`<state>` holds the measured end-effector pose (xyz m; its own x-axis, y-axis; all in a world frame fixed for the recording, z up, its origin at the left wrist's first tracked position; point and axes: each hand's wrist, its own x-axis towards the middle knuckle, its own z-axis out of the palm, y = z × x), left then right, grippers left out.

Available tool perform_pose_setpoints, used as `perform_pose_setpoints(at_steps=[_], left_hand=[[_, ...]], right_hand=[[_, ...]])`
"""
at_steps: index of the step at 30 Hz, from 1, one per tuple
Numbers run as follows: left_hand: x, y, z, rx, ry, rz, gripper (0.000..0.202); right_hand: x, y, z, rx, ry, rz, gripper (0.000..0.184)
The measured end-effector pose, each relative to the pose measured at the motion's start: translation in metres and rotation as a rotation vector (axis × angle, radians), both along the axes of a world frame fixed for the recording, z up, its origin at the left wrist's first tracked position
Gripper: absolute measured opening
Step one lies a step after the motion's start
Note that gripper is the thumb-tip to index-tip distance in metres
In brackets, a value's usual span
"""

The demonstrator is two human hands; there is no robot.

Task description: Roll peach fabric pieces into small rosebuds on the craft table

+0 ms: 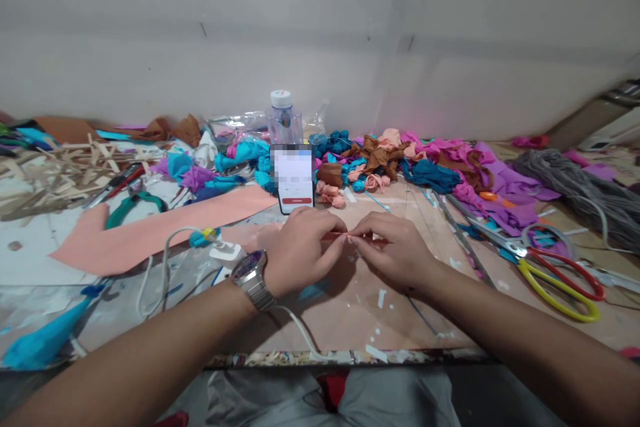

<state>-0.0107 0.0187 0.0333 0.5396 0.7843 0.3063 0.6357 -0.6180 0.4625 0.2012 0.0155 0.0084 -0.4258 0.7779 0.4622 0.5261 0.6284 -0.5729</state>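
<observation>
Over the middle of the table, my left hand (311, 245) and my right hand (393, 247) meet fingertip to fingertip. Both are closed in a pinch on a small piece of salmon-coloured paper (334, 236), mostly hidden by the fingers. A watch sits on my left wrist. Just beyond my left hand a phone (295, 195) stands upright with its screen lit. To the left lies a long sheet of salmon crepe paper (200, 230). Several crumpled paper flowers (375, 182) in salmon, brown and blue lie behind the hands.
Red-and-yellow-handled scissors (555, 273) lie on the right, near a grey cord bundle (580, 193). Green-handled pliers (131, 205) and thin wood strips (65, 170) are on the left. A capped bottle (284, 121) stands by the wall. A white cable (167, 260) crosses the left side.
</observation>
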Motion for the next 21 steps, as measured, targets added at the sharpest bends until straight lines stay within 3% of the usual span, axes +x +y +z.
perform_pose_setpoints(at_steps=[21], left_hand=[[-0.0005, 0.0010, 0.0005, -0.038, 0.002, -0.001, 0.018]], right_hand=[[0.0018, 0.0006, 0.0000, 0.092, -0.075, 0.016, 0.010]])
